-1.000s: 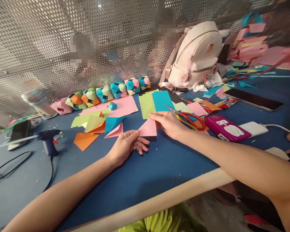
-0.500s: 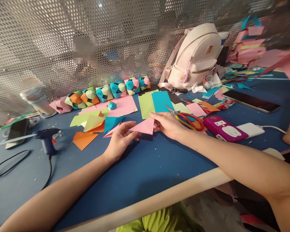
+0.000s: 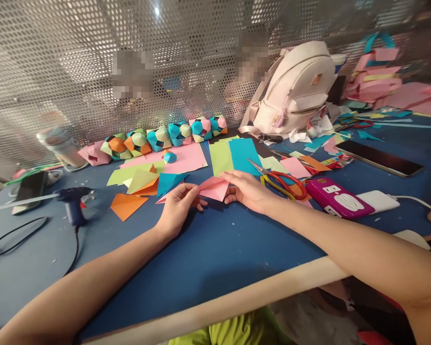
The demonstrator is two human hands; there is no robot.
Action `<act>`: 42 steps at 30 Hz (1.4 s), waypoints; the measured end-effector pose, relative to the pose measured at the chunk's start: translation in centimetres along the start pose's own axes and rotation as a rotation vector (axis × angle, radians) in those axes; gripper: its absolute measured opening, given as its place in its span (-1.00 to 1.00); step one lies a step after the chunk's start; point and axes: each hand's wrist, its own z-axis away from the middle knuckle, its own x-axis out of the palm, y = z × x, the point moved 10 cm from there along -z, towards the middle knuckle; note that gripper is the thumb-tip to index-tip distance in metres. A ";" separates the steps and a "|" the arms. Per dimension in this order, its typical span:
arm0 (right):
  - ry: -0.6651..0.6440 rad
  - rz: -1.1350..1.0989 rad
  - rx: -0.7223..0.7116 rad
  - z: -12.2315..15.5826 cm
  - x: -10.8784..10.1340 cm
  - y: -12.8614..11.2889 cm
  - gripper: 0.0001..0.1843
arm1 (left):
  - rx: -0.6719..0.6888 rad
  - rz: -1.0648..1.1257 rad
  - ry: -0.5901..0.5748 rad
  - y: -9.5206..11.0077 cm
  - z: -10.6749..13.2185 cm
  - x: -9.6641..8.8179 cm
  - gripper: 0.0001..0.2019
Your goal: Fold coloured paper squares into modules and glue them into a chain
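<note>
A pink folded paper (image 3: 214, 189) is held between my two hands above the blue table (image 3: 215, 258). My left hand (image 3: 179, 203) pinches its left corner between thumb and fingers. At its right end, my right hand (image 3: 246, 190) grips the paper with thumb and fingertips. Folded paper pieces lie just left of my left hand: a blue one (image 3: 168, 183), an orange one (image 3: 127, 206) and a pale green one (image 3: 143, 182). Beyond the hands are green sheets (image 3: 219, 160) and blue sheets (image 3: 243, 155). Scissors (image 3: 287, 184) with red and yellow handles lie near my right wrist.
A row of folded paper balls (image 3: 158, 139) lines the mesh wall (image 3: 93, 62). At left are a glue gun (image 3: 72, 203), a phone (image 3: 30, 189) and a bottle (image 3: 62, 148). To the right stand a backpack (image 3: 294, 91), a purple power strip (image 3: 339, 197) and another phone (image 3: 379, 157).
The pink paper went from a flat triangle to a slightly opened shape with a fold showing. Both hands stay on it. The whole view has shifted slightly.
</note>
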 end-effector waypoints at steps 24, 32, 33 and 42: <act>-0.022 0.556 -0.201 1.0 1.1 -1.0 -0.79 | -0.005 -0.082 -0.059 -0.3 0.0 0.4 -0.78; 0.024 0.446 -0.140 0.9 0.5 -0.2 -0.70 | 0.050 -0.130 -0.133 0.3 0.4 1.5 -0.71; 0.021 0.408 -0.123 0.9 0.5 0.0 -0.67 | 0.055 -0.129 -0.118 0.3 0.3 1.4 -0.70; -0.003 0.472 -0.149 0.9 0.7 -0.3 -0.74 | -0.012 0.091 0.039 -0.7 -0.5 -0.4 -0.63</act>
